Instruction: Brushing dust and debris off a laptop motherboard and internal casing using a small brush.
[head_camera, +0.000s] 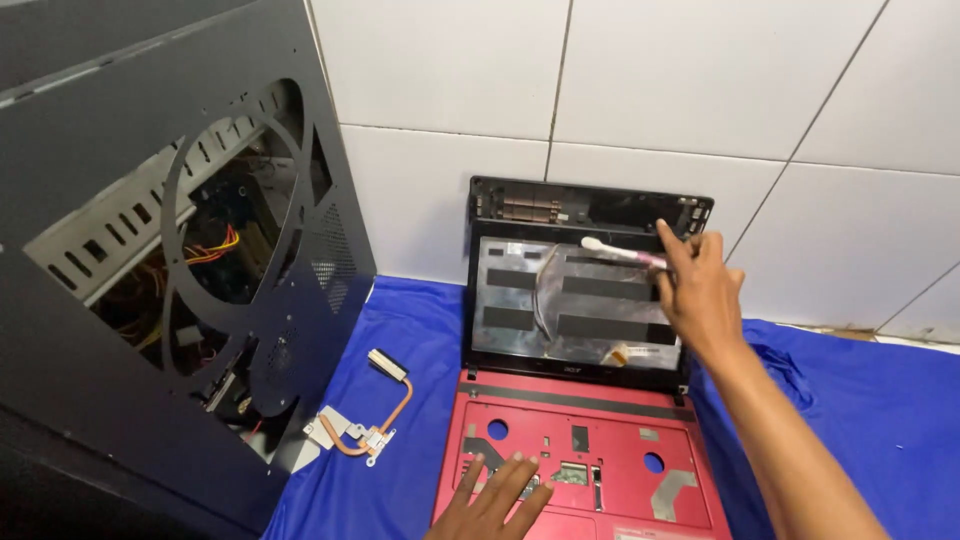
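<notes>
A stripped red laptop lies open on a blue cloth, its keyboard gone and its lid emptied of the screen. My left hand rests flat on the red base near the front edge, fingers spread. My right hand is raised at the right side of the bare lid and grips a pink-handled brush whose white head points left across the upper part of the silvery back panel. Loose cables run down the middle of that panel.
A dark grey desktop computer case with round cutouts and coloured wires inside stands at the left. A copper heat pipe with metal plates lies on the blue cloth beside the laptop. White wall tiles rise behind.
</notes>
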